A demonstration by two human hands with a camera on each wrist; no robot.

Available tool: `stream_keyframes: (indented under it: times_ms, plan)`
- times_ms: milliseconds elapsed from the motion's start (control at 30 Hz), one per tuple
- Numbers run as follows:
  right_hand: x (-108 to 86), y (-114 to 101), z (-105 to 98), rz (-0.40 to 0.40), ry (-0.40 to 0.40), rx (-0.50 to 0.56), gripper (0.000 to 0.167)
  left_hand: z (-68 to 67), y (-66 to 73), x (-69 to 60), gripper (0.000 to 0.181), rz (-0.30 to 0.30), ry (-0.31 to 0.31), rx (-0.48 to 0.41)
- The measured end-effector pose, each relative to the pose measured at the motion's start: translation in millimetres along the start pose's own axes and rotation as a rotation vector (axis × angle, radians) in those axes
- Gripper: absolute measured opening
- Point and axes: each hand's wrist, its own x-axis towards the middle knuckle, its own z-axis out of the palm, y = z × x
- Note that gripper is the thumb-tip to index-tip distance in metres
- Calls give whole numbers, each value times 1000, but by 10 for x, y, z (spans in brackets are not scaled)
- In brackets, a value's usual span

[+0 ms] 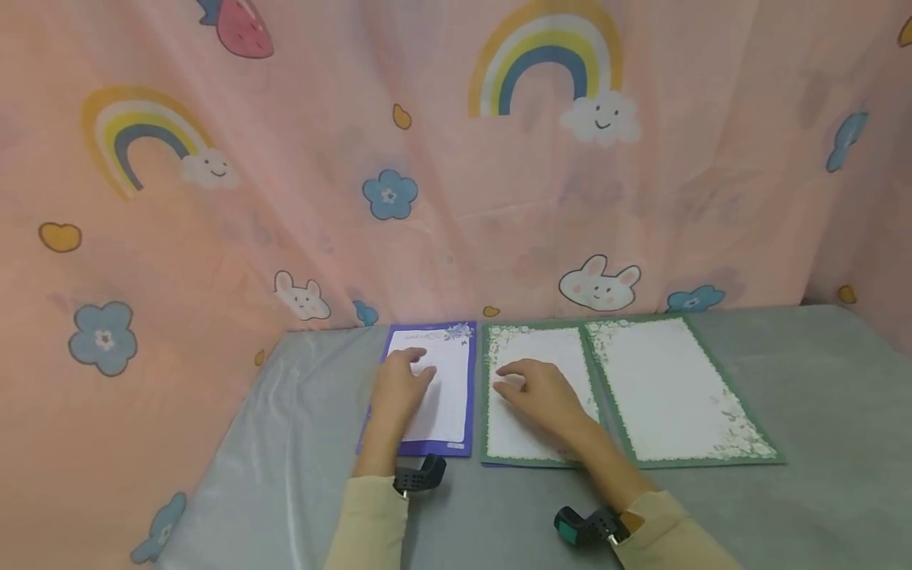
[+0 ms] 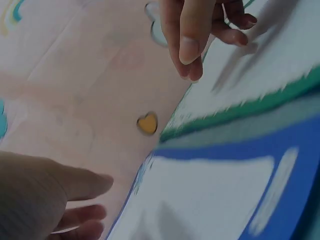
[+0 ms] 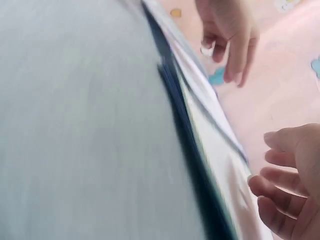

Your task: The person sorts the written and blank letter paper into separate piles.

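A purple-bordered white sheet (image 1: 449, 408) with a floral corner lies on the table at the left. My left hand (image 1: 397, 388) is over it, thumb and fingers apart and loosely bent, with nothing between them. To its right lies a green-bordered sheet (image 1: 523, 435) edged with pale flowers, a sliver of purple showing under its near edge. Above that sheet is my right hand (image 1: 545, 393), its fingers loosely bent and holding nothing. Shadows fall on the paper below the right hand (image 2: 200, 30) in the left wrist view. A second green-bordered sheet (image 1: 663, 388) adjoins the first on the right.
A grey cloth (image 1: 826, 380) covers the table. Behind it hangs a pink curtain (image 1: 456, 261) printed with rainbows, rabbits and flowers. Each wrist carries a black camera band, one at the left wrist (image 1: 420, 475) and one at the right wrist (image 1: 591, 526).
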Motion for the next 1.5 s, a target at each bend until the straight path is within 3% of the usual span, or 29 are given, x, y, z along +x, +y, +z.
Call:
stream_keyframes:
  times_ms: [167,333,567,700,933,1200,1500]
  plan:
    - [-138,154,-278,17,75,17,26,185,213,-85,33,112,-91,-87]
    - [-231,209,-540,31,81,2,30,414,250,-151,34,166,-149,-104]
    - [-284,442,-652,93,61,-40,39,647,213,-192,43,205,-120,-22]
    - [-334,624,-621,131,129,-51,42,736,219,-206,46,241,-92,38]
    - [-396,765,-515,97,215,-71,42,781,255,-230,43,243,-54,74]
    - [-423,794,-477,31,310,-70,31,795,275,-221,41,265,-40,65]
    - [-423,794,-489,23,327,-32,28,799,265,-225,40,270,-38,56]
